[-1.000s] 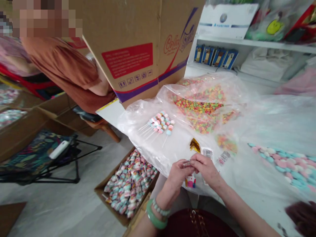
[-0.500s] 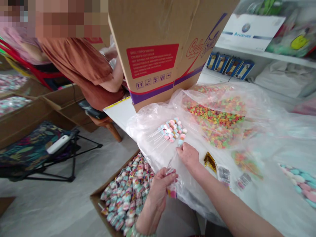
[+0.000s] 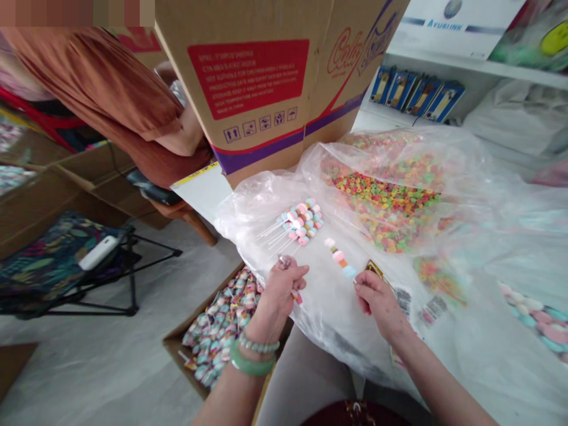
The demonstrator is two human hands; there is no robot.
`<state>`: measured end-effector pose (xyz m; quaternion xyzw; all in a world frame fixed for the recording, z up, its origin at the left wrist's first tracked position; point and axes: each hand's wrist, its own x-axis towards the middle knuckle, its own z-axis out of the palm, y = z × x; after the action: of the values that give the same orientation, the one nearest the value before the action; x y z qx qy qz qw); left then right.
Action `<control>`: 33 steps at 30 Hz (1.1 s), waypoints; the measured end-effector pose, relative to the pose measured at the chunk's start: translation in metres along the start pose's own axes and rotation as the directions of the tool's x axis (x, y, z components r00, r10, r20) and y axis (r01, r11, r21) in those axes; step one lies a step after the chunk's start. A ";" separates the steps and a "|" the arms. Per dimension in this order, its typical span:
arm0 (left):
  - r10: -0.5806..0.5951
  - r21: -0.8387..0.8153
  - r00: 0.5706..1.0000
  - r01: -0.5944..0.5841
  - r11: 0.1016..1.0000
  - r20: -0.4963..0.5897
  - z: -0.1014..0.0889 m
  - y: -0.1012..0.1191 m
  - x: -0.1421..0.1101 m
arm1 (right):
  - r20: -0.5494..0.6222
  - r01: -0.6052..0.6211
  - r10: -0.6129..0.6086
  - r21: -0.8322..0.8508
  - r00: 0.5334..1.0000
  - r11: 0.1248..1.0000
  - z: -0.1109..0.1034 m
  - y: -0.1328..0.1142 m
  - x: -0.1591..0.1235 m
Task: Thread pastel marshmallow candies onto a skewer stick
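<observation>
**Inspector:** Right hand (image 3: 380, 309), condition?

**Assistant:** Fingers (image 3: 364, 288) closed, gripping the lower end of a single candy skewer (image 3: 339, 258). The skewer points far and left, above the plastic bag (image 3: 261, 216).

**Inspector:** Left hand (image 3: 277, 300)?

**Assistant:** Raised left of the right hand and apart from it, with a jade bangle (image 3: 251, 365) and a bead bracelet (image 3: 260, 346) at the wrist. Its fingertips (image 3: 295, 273) are pinched on a small glinting piece, too small to identify.

**Inspector:** Surroundings?

**Assistant:** The bag lies on the bench (image 3: 199, 189). A bundle of candy skewers (image 3: 300, 222) rests on it, left of the held one. Ring-shaped multicoloured candy (image 3: 384, 198) lies farther right under the plastic, and a gold foil packet (image 3: 374, 268) sits just beside the right hand.

**Inspector:** Below the bench?

**Assistant:** Near left, an open box of wrapped skewers (image 3: 217, 328). At the far left, a co-worker's rust-coloured sleeve (image 3: 95, 89) shows beside a large cardboard carton (image 3: 248, 83).
</observation>
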<state>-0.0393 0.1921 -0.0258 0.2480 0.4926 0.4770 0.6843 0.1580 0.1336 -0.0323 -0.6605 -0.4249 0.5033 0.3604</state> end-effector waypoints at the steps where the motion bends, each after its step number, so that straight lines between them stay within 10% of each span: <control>1: -0.013 0.000 1.000 0.013 1.000 0.008 0.005 -0.002 0.002 | 0.038 -0.007 0.005 0.037 0.999 0.999 -0.004 0.003 -0.010; 8: -0.158 0.024 0.957 0.157 0.987 0.243 0.030 -0.020 -0.013 | 0.055 0.013 -0.007 -0.116 0.998 0.993 -0.024 0.017 -0.047; 15: -0.097 0.212 0.984 0.063 0.975 0.153 0.038 -0.028 -0.028 | 0.028 0.213 -0.218 -0.369 0.976 0.905 -0.027 0.023 -0.063; 24: -0.088 0.484 0.964 -0.047 0.874 0.252 0.022 -0.037 -0.035 | 0.071 0.020 -0.019 -0.008 0.997 1.000 -0.018 0.042 -0.072; 33: 0.014 0.376 0.996 -0.047 0.925 0.089 0.026 -0.069 -0.037 | 0.061 -0.090 0.082 0.156 0.995 0.984 0.010 0.055 -0.068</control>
<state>0.0109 0.1332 -0.0554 0.4025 0.5420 0.3729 0.6365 0.1499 0.0506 -0.0604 -0.6336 -0.3642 0.5683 0.3780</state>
